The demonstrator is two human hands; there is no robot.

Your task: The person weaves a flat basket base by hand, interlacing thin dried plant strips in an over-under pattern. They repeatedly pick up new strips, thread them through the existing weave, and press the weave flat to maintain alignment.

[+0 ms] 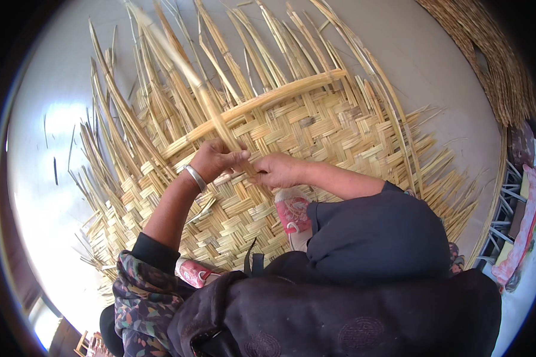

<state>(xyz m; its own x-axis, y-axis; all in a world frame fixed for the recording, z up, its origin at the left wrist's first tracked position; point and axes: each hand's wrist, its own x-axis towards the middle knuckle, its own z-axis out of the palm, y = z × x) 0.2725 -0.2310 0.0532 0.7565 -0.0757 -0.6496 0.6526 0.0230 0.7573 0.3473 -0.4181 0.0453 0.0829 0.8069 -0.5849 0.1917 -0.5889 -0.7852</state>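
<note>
A large woven mat (315,128) of flat straw-coloured reed strips lies on the pale floor, with loose strip ends fanning out at its far and left edges. My left hand (215,159), with a silver bangle on the wrist, grips a long reed strip (203,95) that runs up and away to the upper left. My right hand (280,171) pinches the same strip's near end against the mat's surface. Both hands meet at the mat's middle. My knees in dark trousers and my patterned shoes (293,214) rest on the mat.
A second woven mat (494,59) curves along the upper right. Coloured cloth and a metal rack (518,214) stand at the right edge. Loose reed slivers (56,169) lie on the floor at the left. Bright sunlight falls on the left floor.
</note>
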